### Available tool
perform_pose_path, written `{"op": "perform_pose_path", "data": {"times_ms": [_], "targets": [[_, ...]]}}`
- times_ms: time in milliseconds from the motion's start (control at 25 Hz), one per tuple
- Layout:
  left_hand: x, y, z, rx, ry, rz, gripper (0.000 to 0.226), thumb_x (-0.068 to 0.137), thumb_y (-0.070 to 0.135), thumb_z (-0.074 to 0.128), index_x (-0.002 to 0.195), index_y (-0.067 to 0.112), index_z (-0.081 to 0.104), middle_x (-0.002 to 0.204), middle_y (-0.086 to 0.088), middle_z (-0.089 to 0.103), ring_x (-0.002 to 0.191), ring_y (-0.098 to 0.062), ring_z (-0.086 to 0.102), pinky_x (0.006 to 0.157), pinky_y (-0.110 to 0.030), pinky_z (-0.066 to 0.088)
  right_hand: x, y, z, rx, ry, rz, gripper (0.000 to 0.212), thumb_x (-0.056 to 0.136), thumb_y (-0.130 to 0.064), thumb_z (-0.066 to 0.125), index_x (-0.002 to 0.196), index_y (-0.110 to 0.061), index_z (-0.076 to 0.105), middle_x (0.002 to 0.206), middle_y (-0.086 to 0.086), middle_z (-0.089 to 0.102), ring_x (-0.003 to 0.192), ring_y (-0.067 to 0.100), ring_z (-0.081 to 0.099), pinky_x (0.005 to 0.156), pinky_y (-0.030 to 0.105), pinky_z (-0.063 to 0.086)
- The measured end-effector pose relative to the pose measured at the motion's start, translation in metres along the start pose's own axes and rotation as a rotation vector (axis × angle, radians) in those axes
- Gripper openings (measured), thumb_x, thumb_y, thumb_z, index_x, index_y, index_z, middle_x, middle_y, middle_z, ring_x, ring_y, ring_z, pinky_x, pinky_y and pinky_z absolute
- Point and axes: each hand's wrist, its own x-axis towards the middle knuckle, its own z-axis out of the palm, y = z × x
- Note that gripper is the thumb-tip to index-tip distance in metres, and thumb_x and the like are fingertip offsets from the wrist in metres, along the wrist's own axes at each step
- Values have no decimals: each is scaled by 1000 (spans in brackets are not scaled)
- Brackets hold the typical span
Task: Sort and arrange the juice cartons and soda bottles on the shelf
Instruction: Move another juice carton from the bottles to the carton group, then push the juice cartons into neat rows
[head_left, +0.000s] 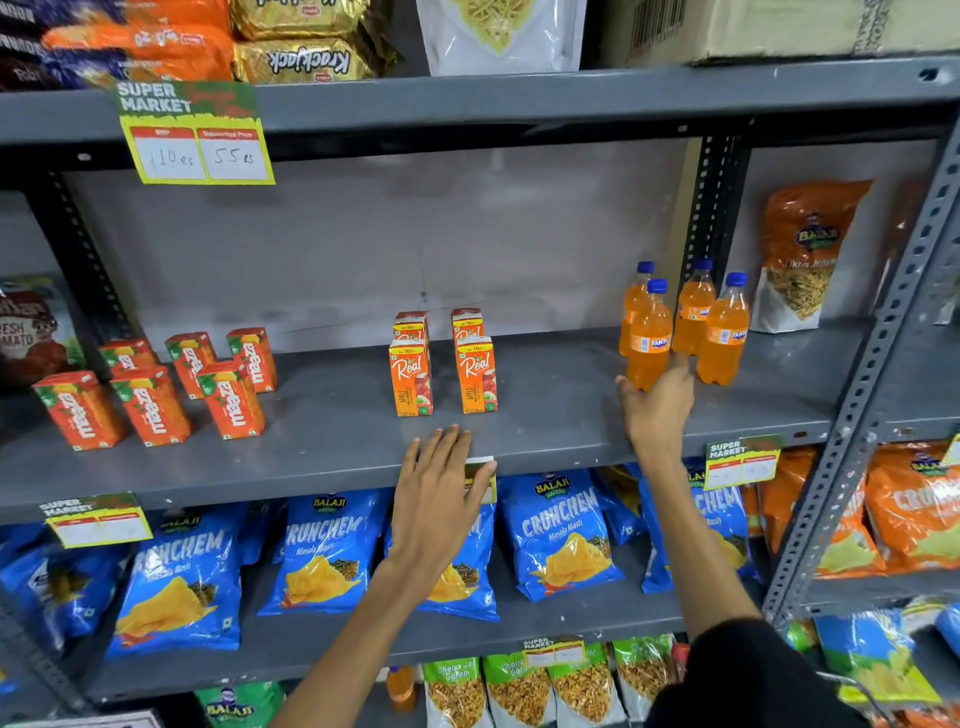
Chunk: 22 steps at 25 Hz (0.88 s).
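Grey shelf (322, 467) across mid-frame. Left hand (436, 499), fingers spread and empty, hovers at its front edge. Right hand (657, 410), fingers open, reaches the soda bottles (649, 338) at right. Juice cartons (441, 371) centre and left; bare shelf between groups.

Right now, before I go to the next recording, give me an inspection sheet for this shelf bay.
Surface: grey metal shelf, bare stretches between product groups.
Job's things: six Maaza cartons at left, some tilted; four Real apple cartons in the middle, two by two, upright; four Fanta bottles at right, upright and bunched.
Clutter: Balaji snack pouch standing right of the bottles.
Grips: left hand open, fingers over the shelf's front edge, holding nothing; right hand open, fingertips at the base of the front bottles, contact unclear.
Cables: nothing seen.
Surroundings: blue Crunchem bags below; Krackjack packs and a cardboard box above; price tag on the upper shelf.
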Motion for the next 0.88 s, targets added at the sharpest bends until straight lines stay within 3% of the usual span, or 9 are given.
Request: {"op": "perform_pose_path", "data": {"times_ms": [80,160,240,440,560,640,680,760,880], "targets": [[-5,-9,-8,-96,68,-6,57,102,52,44,143,14,54,152,-4,52,145,-20,42,124,-44,28,-40,-9,5,36,83,-106,52,92,-22,69,138,-8,50,127,11,59,120,24,57,99,30,43],[-11,-27,-19,-183,157,-28,50,100,45,53,137,12,60,146,-6,58,140,-22,49,121,-46,33,-79,-24,20,125,59,-152,43,93,-23,67,133,-11,57,121,7,64,110,20,62,96,31,50],[-17,-53,-34,-231,248,-64,42,98,39,59,130,11,64,137,-7,65,131,-24,57,116,-44,39,-115,-48,45,216,-43,-173,35,92,-24,67,126,-13,64,110,4,68,95,16,67,86,32,55],[-33,-150,-81,-319,459,-216,24,99,32,61,117,16,67,114,-2,71,110,-23,60,99,-39,49,-200,-123,131,396,-257,-219,18,89,-25,69,107,-26,68,80,-14,67,68,-5,63,65,7,49],[-36,-211,-105,-374,542,-371,28,96,32,63,119,17,61,117,-3,64,112,-22,56,97,-35,47,-236,-166,185,384,-392,-217,19,85,-26,73,102,-25,64,69,-15,63,63,-6,62,65,11,50],[-32,-250,-115,-430,541,-495,41,93,32,67,128,13,54,127,-8,58,118,-26,53,99,-40,46,-255,-192,222,284,-500,-217,32,82,-27,77,109,-15,64,71,-10,64,68,1,65,75,23,54],[-29,-268,-120,-471,509,-546,48,92,30,69,132,11,50,132,-10,55,121,-28,52,101,-42,46,-264,-203,240,229,-544,-208,44,80,-27,80,115,-8,62,77,-3,65,77,13,67,80,29,53],[-22,-294,-125,-540,405,-605,57,91,28,71,139,10,45,140,-12,52,126,-30,52,103,-43,46,-278,-221,270,125,-593,-186,65,75,-27,83,126,-1,54,101,13,68,100,30,65,89,37,49],[-8,-309,-123,-511,280,-624,67,87,29,75,141,7,41,143,-14,52,127,-34,54,101,-46,49,-286,-228,292,22,-606,-142,76,70,-29,86,128,1,47,127,20,56,124,35,52,101,41,47]]}}
